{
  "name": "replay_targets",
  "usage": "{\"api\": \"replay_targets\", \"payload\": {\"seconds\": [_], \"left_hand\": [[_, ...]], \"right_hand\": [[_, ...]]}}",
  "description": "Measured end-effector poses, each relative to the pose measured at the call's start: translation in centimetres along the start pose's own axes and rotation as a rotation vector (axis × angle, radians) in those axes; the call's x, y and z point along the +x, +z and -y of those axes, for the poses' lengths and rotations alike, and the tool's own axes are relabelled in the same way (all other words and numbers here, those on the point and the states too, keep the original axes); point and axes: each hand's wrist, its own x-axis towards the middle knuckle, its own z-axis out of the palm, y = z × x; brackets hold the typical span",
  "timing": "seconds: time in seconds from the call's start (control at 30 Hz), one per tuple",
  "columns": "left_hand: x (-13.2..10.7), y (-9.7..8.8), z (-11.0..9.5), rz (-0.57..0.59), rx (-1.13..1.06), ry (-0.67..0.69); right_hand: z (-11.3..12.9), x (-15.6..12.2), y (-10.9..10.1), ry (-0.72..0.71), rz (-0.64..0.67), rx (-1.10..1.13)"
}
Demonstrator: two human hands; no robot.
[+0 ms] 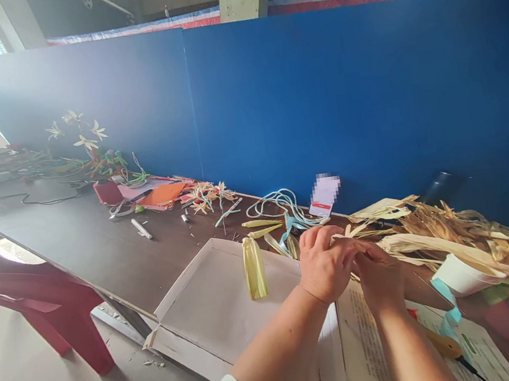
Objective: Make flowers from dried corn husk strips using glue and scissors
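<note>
My left hand (324, 264) and my right hand (381, 277) meet above the table beside an open cardboard box lid (226, 331). Both are closed, fingertips pinching a pale piece of corn husk (348, 233) whose thin points stick up between them. My fingers cover most of it. A folded yellow-green husk (254, 268) lies over the lid's far part. Just behind my left hand are narrow rolled husks (262, 222) and a light blue ribbon (291, 223). To the right of my hands spreads a heap of dry corn husks (450, 221).
A phone (325, 195) leans on the blue partition (364, 95). A white cup (467, 274) lies tipped at right, near a yellow-handled tool (445, 343) on printed paper (477, 336). Husk flowers (208, 195), orange paper (161, 195) and a glue stick (142, 229) lie left; a red chair (59, 310) stands nearby.
</note>
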Motion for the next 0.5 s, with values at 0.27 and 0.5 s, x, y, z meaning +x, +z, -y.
{"api": "replay_targets", "payload": {"seconds": [0.27,0.5], "left_hand": [[0.12,0.01,0.05,-0.039,-0.020,0.033],[0.12,0.16,0.06,-0.010,-0.014,0.041]], "right_hand": [[0.00,-0.09,0.12,0.066,-0.002,0.036],[0.63,-0.23,0.20,0.109,-0.028,0.054]]}}
